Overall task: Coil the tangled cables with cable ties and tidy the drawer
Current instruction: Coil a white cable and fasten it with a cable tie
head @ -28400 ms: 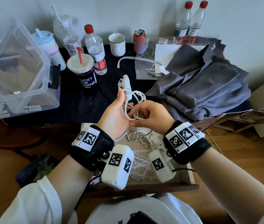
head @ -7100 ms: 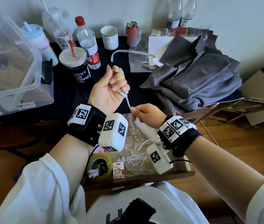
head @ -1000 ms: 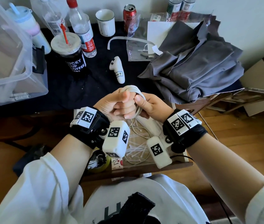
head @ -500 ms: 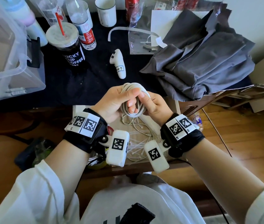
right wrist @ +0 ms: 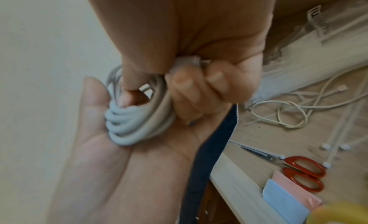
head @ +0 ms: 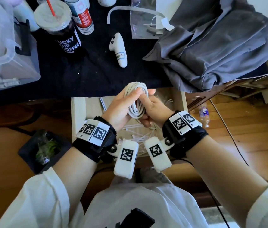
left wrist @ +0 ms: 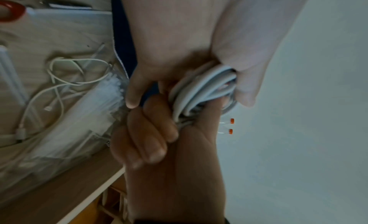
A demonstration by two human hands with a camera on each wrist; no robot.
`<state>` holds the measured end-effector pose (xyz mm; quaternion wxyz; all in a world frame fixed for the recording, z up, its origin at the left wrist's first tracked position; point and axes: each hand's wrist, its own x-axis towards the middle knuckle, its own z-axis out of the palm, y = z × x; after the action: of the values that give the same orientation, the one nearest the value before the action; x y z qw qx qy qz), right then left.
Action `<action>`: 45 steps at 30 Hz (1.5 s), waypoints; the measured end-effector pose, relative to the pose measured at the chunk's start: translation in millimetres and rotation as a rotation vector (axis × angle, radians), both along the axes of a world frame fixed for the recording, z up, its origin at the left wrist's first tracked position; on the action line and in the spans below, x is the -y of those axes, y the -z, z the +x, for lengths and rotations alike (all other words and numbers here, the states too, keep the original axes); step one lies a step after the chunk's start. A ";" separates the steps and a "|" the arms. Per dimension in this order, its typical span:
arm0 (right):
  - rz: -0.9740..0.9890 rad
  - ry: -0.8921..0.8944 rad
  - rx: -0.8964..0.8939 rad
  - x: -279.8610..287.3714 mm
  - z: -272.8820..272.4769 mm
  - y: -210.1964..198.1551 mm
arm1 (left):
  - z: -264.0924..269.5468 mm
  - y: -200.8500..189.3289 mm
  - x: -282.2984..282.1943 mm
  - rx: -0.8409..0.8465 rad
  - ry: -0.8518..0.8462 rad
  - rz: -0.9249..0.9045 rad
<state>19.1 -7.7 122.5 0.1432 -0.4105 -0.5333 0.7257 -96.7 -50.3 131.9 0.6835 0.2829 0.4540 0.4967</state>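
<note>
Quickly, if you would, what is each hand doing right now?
Left hand: holding the coiled white cable.
Right hand: also holding the same coil, fingers curled round it.

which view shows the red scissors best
The right wrist view: the red-handled scissors lie in plain sight in the drawer. The left wrist view catches only a blurred red handle at its corner; the head view shows none of them.

The hands hide much of the white cable coil, so its ends cannot be seen. At 12 o'clock in the head view, the coffee cup and water bottle are cut off. The wrist cameras hide the cable ties. Both wrist views are blurry.
</note>
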 end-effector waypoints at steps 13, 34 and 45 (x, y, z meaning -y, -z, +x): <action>0.113 -0.107 0.300 -10.0 19.5 21.6 | -6.6 11.4 -0.3 0.025 -0.130 -0.169; 0.696 -0.205 0.317 -24.1 15.6 -7.1 | -3.5 -1.0 -6.9 -0.178 0.466 -0.361; 0.399 -0.080 0.272 -7.7 48.7 62.6 | -2.9 71.1 28.3 -0.337 0.192 -0.542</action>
<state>67.8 0.0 59.9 0.1196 -0.4465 -0.6963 0.5491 -99.6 -78.6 60.8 0.6926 0.2105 0.6477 0.2375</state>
